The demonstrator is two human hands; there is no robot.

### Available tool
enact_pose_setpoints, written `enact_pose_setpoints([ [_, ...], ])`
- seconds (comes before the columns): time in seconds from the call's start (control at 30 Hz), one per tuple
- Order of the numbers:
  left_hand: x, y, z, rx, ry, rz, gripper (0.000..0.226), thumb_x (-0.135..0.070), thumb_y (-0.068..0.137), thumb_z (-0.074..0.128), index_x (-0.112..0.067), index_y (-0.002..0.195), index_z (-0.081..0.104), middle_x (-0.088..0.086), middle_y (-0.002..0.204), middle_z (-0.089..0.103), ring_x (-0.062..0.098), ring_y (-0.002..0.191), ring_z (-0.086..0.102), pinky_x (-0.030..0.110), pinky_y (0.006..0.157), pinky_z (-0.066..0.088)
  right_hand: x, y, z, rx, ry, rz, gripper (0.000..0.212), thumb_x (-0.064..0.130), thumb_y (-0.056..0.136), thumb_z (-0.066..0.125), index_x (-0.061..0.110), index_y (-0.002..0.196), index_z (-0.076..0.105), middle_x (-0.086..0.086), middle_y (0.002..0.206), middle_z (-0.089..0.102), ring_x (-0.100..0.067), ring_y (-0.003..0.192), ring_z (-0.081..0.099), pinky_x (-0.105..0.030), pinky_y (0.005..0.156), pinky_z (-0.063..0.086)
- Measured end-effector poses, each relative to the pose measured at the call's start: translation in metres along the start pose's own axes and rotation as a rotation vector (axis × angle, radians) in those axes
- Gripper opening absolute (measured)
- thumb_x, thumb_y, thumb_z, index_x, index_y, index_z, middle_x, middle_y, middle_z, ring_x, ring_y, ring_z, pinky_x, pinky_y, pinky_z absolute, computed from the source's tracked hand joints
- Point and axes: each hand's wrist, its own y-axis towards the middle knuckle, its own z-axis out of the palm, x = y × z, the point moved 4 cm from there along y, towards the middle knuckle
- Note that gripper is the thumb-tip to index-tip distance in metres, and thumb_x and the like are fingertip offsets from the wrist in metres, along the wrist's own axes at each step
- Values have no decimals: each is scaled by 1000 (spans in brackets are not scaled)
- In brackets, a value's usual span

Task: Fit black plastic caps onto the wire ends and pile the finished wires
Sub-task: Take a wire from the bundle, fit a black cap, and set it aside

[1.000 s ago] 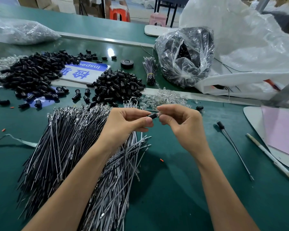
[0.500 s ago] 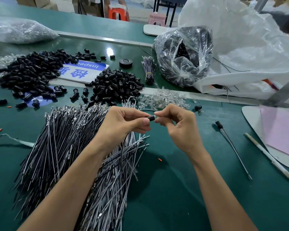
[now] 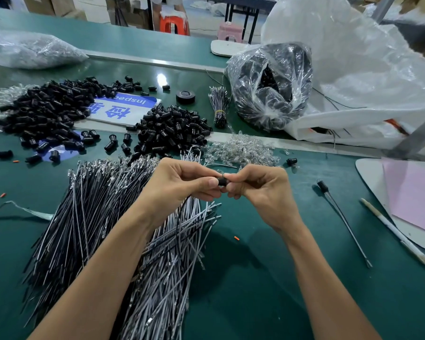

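Note:
A small black cap (image 3: pixel 222 181) sits between my two hands above the green table (image 3: pixel 268 290). My left hand (image 3: pixel 179 185) pinches a wire that hangs down from it, its end meeting the cap. My right hand (image 3: pixel 263 190) pinches the cap from the right. Under my left forearm lies a big pile of grey and black wires (image 3: pixel 103 217). Two heaps of loose black caps (image 3: pixel 172 130) (image 3: pixel 47 111) lie beyond it. One finished wire with a cap (image 3: pixel 341 217) lies alone to the right.
A heap of clear plastic bits (image 3: pixel 241 149) lies just beyond my hands. Behind stand a clear bag of black parts (image 3: pixel 270 87), a large white sack (image 3: pixel 366 69), a tied wire bundle (image 3: pixel 219 106) and a tape roll (image 3: pixel 185 95). A pen (image 3: pixel 395 231) and pink paper (image 3: pixel 415 197) lie at the right.
Both hands stayed together at the cap and wire end; the right hand's fingers have closed in tighter on the cap. The view has shifted slightly.

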Motion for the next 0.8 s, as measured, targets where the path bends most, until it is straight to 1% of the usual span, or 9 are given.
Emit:
enact_pose_setpoints([
  [0.1,1,0,0,11,-12,-12,17,-9,69,73,-8,85,76,15,77,75,21,66,73,22,59,57,0,0,2,-7,23,29,37,-21,75,67,15,82,72,4,63,70,-10,57,62,-19,57,50],
  [0.23,-4,5,10,-61,-73,38,20,-15,71,72,-9,90,75,10,78,76,18,68,74,21,60,56,4,4,-1,-114,62,-22,23,-10,81,66,12,87,71,7,70,71,-5,61,60,-17,62,49],
  [0.33,-7,10,17,-101,-159,51,22,-17,72,71,-9,92,71,7,79,76,18,71,74,23,60,57,6,9,5,-129,138,-18,17,3,84,67,9,100,69,12,79,69,-1,74,62,-15,72,49],
  [0.43,-5,8,20,-37,-202,15,26,-15,75,69,-7,99,63,8,83,76,19,72,74,24,57,57,6,11,7,-151,157,12,8,18,86,67,16,92,72,3,98,71,-11,91,65,-27,82,52],
  [0.5,-4,5,20,67,-180,-8,34,-15,78,68,-9,110,59,10,89,76,20,73,74,24,55,56,7,11,-4,-208,328,77,12,26,87,61,17,89,69,1,102,72,-14,85,67,-28,77,55],
  [0.6,-4,1,18,198,-104,-66,42,-14,81,68,-11,121,55,14,93,75,24,76,74,26,57,57,9,9,-39,-388,567,182,16,18,96,47,9,95,60,-2,79,73,-10,58,65,-22,57,55],
  [0.63,-3,1,17,197,-88,-85,40,-14,82,68,-10,120,56,15,93,75,26,79,74,28,58,58,11,6,-55,-441,549,223,18,15,99,44,7,96,60,-2,72,70,-9,53,62,-20,52,53],
  [0.7,-1,3,13,104,-60,-94,28,-12,87,64,-8,115,61,15,93,75,26,85,74,28,62,59,12,0,-87,-474,374,331,23,15,101,43,7,94,64,1,63,65,-6,47,53,-17,46,47],
  [0.8,-4,5,-1,-150,-87,-55,16,-8,92,59,-7,108,65,12,91,76,25,85,74,28,66,59,11,-7,-137,-418,-78,490,24,20,100,51,9,90,69,1,59,57,-3,41,42,-13,40,35],
])
